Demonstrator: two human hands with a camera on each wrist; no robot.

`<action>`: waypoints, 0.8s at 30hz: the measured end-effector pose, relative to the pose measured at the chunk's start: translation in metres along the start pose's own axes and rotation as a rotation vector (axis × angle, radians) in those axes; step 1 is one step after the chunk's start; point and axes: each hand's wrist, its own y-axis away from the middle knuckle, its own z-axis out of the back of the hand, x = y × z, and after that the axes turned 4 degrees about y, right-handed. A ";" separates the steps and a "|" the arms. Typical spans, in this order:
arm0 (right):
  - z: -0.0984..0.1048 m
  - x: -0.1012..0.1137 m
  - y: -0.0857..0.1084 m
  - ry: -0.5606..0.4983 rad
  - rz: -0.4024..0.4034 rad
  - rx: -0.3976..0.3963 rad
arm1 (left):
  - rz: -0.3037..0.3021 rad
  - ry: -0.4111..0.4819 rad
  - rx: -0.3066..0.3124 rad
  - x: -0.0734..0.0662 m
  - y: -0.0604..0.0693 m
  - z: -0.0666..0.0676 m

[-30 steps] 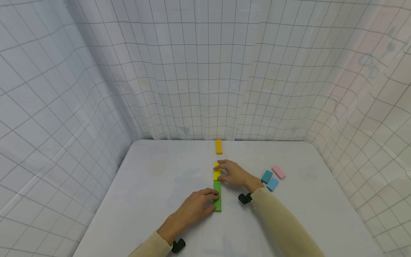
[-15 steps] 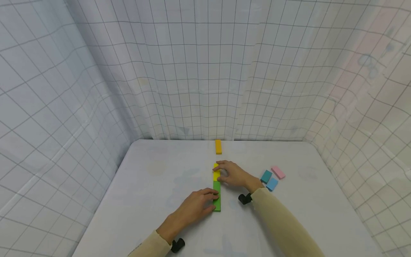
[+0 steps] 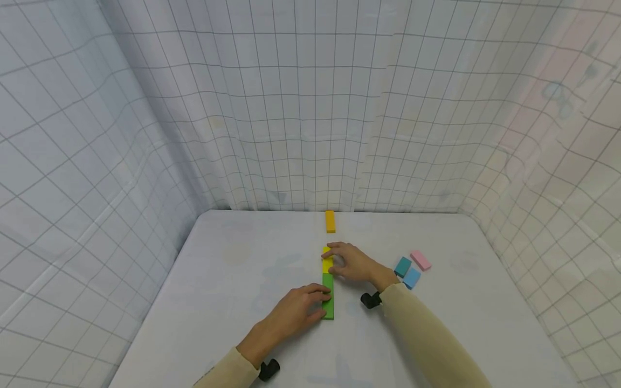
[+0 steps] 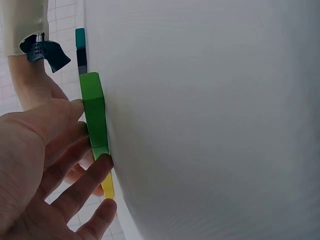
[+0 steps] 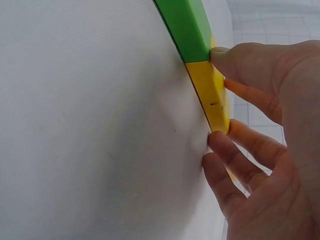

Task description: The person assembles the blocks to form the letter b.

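Observation:
A long green block (image 3: pixel 328 309), with what looks like a seam across it, lies flat in a line with a yellow block (image 3: pixel 326 265) beyond it on the white table. The two meet end to end in the right wrist view. My left hand (image 3: pixel 291 311) holds the green block, thumb near its close end, fingers bent over it. My right hand (image 3: pixel 356 263) holds the yellow block (image 5: pixel 207 92), the thumb by the joint and the fingertips toward the far end. Fingers partly cover both blocks in the head view.
An orange-yellow block (image 3: pixel 330 222) lies farther back in the same line, apart from the yellow one. On the right, a teal block (image 3: pixel 402 267), a light blue block (image 3: pixel 412 278) and a pink block (image 3: pixel 420 260) sit close together. Grid-patterned curtains (image 3: pixel 310 118) surround the table.

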 end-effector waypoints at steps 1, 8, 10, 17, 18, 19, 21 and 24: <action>0.000 0.000 0.000 0.000 0.002 0.000 | 0.000 0.001 0.001 0.000 0.000 0.000; -0.001 -0.002 0.001 0.004 0.010 0.000 | -0.006 -0.004 0.002 0.002 -0.001 0.000; -0.001 -0.002 0.001 0.003 0.007 0.001 | -0.007 -0.005 0.001 0.003 -0.001 -0.001; 0.000 -0.001 0.002 0.001 0.004 0.000 | -0.005 -0.003 0.005 0.004 -0.001 -0.001; 0.000 -0.002 0.002 0.002 0.004 -0.001 | -0.005 -0.002 0.007 0.004 -0.001 -0.001; -0.001 -0.002 0.002 0.003 0.005 -0.002 | -0.009 -0.004 0.007 0.004 -0.001 0.000; -0.001 -0.002 0.002 0.007 0.004 -0.002 | -0.010 0.001 0.010 0.003 -0.001 0.001; -0.001 -0.002 0.002 0.008 0.006 -0.001 | -0.009 0.004 0.012 0.003 0.000 0.001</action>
